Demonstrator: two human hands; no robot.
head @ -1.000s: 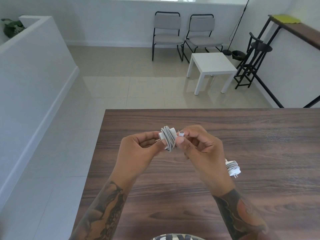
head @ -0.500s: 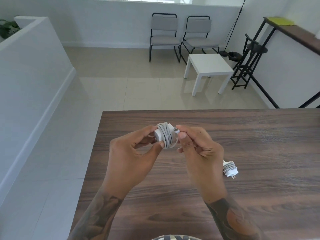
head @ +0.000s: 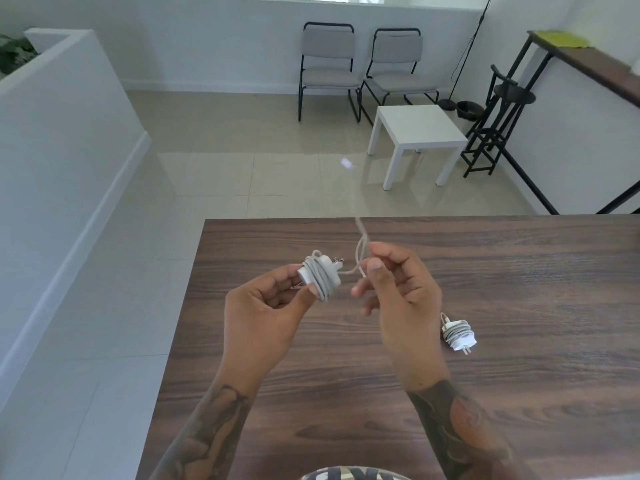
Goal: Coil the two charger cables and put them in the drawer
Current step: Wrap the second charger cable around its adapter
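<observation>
My left hand (head: 266,306) holds a white charger (head: 320,273) above the wooden table (head: 519,271), its grey cable wound several times around the plug body. A loose end of that cable (head: 360,252) runs right and loops up, blurred, past my right hand (head: 398,289), which pinches it between thumb and forefinger. A second white charger (head: 459,334), its cable wrapped around it, lies on the table to the right of my right wrist. No drawer is in view.
The table's left edge (head: 183,323) drops to a tiled floor beside a low white wall (head: 69,133). Beyond the far edge stand a white side table (head: 415,133), two grey chairs (head: 360,67) and a black stool (head: 498,123).
My hands have moved apart. The cable end that was tucked at the wound charger now hangs loose, pulled out to the right by my right hand.
</observation>
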